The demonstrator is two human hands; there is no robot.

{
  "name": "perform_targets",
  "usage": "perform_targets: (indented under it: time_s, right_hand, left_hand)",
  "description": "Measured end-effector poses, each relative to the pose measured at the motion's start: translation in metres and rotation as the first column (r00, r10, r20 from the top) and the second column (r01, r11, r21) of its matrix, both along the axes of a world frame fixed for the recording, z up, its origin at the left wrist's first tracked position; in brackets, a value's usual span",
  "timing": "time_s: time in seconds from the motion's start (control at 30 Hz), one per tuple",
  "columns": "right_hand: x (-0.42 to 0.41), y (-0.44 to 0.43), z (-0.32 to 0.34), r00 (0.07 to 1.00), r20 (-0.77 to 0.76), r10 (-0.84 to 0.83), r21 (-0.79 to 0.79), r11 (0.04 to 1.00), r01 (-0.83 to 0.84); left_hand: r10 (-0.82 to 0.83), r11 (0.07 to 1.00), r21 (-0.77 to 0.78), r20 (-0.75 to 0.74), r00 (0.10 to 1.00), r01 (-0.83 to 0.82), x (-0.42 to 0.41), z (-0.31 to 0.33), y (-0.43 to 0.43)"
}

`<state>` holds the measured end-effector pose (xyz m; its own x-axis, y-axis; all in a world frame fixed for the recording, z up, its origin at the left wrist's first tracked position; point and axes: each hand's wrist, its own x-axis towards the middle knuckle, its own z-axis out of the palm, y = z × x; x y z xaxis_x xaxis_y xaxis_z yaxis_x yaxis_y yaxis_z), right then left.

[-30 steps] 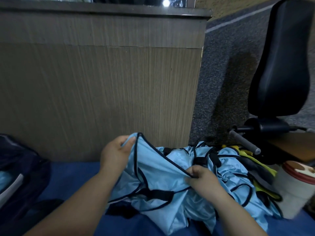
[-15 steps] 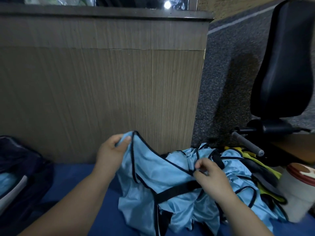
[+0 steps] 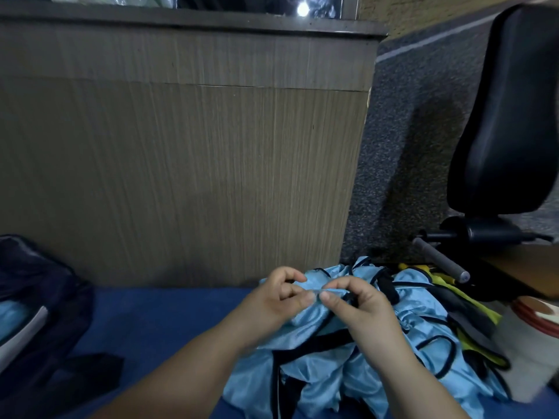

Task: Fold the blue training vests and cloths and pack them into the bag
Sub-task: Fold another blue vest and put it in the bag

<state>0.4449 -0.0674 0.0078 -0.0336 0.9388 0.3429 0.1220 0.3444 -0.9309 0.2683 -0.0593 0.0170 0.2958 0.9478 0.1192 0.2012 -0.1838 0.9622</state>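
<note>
Pinching a bunched edge of the blue training vest with left hand and right hand, thumb and forefinger of each clamped on the cloth, other fingers curled, knuckles nearly meeting. Probably bringing two corners together for a fold, judging by how close the grips sit. Letting the rest drape, crumpled, onto the dark-blue surface below the wrists.

Lying just beyond and to the right: a heap of more blue vests with black trim, tangled and touching the held one, likely to drag along if lifted carelessly. Mixed into the heap's right edge: a yellow vest, no part of the job, worth keeping apart. Just beside that, a white container with a red rim, near enough to be knocked.

Sitting well apart on the left: the dark bag, unzipped, with something pale blue inside. Between hands and bag, a dark strap or cloth, not clear which.

Farther back: a wood-grain panel, a grey-handled bar and a black padded seat over grey carpet.
</note>
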Motion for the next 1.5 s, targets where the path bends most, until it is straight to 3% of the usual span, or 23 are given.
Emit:
perform_targets:
  time_s: [0.1, 0.23, 0.4, 0.47, 0.53, 0.6, 0.7, 0.77, 0.87, 1.0, 1.1, 1.2, 1.27, 1.33, 1.4, 1.5]
  right_hand:
    - [0.003, 0.000, 0.001, 0.999, -0.048, 0.004, -0.014, 1.000, -0.005]
    - [0.011, 0.004, 0.002, 0.976, -0.216, -0.028, -0.063, 0.998, 0.015]
    - [0.023, 0.012, 0.003, 0.820, -0.533, -0.209, -0.232, 0.968, 0.096]
    - [0.029, 0.015, 0.001, 0.804, -0.503, -0.317, -0.283, 0.940, 0.194]
    - [0.033, 0.014, 0.002, 0.834, -0.364, -0.416, -0.311, 0.898, 0.312]
    - [0.037, 0.011, 0.005, 0.854, -0.267, -0.446, -0.288, 0.883, 0.371]
    - [0.042, 0.008, 0.005, 0.896, -0.104, -0.432, -0.133, 0.898, 0.418]
    - [0.049, 0.012, 0.000, 0.861, -0.020, -0.508, -0.042, 0.861, 0.507]
    - [0.063, 0.015, -0.002, 0.771, -0.079, -0.632, 0.006, 0.773, 0.634]
    - [0.077, 0.019, -0.002, 0.672, -0.144, -0.726, 0.015, 0.678, 0.735]
    - [0.066, 0.018, -0.006, 0.743, 0.033, -0.668, 0.161, 0.737, 0.656]
    - [0.039, 0.015, -0.012, 0.866, 0.290, -0.408, 0.282, 0.901, 0.330]
    - [0.017, 0.010, -0.017, 0.876, 0.450, -0.173, 0.244, 0.968, 0.066]
    - [-0.005, 0.006, -0.025, 0.834, 0.551, -0.003, 0.127, 0.989, -0.080]
    - [-0.019, 0.003, -0.034, 0.809, 0.585, 0.053, 0.075, 0.990, -0.118]
    - [-0.024, 0.004, -0.040, 0.877, 0.481, 0.024, 0.073, 0.995, -0.068]
  left_hand:
    - [-0.081, 0.997, -0.009, -0.179, 0.980, 0.081, -0.006, -0.007, 0.000]
    - [-0.023, 0.999, 0.022, -0.404, 0.914, 0.035, -0.012, -0.017, 0.005]
    - [-0.020, 0.995, 0.067, -0.604, 0.797, 0.075, -0.017, -0.032, 0.008]
    - [-0.002, 0.994, 0.076, -0.680, 0.733, 0.074, -0.021, -0.042, 0.011]
    - [0.029, 0.993, 0.102, -0.733, 0.680, 0.067, -0.026, -0.052, 0.015]
    - [0.075, 0.990, 0.133, -0.734, 0.675, 0.035, -0.031, -0.059, 0.018]
    - [0.160, 0.977, 0.211, -0.674, 0.721, -0.020, -0.039, -0.067, 0.022]
    - [0.186, 0.973, 0.229, -0.669, 0.720, -0.038, -0.048, -0.070, 0.025]
    - [0.261, 0.959, 0.264, -0.666, 0.698, -0.107, -0.064, -0.073, 0.027]
    - [0.412, 0.901, 0.345, -0.493, 0.767, -0.262, -0.081, -0.073, 0.032]
    - [0.505, 0.853, 0.349, -0.364, 0.782, -0.388, -0.082, -0.067, 0.034]
    - [0.425, 0.902, 0.225, -0.319, 0.847, -0.368, -0.066, -0.053, 0.029]
    - [0.356, 0.930, 0.202, -0.289, 0.889, -0.307, -0.050, -0.044, 0.023]
    - [0.303, 0.942, 0.234, -0.280, 0.911, -0.241, -0.035, -0.038, 0.018]
    - [0.258, 0.951, 0.241, -0.264, 0.929, -0.195, -0.021, -0.034, 0.014]
    - [0.261, 0.951, 0.220, -0.201, 0.944, -0.217, -0.014, -0.031, 0.013]
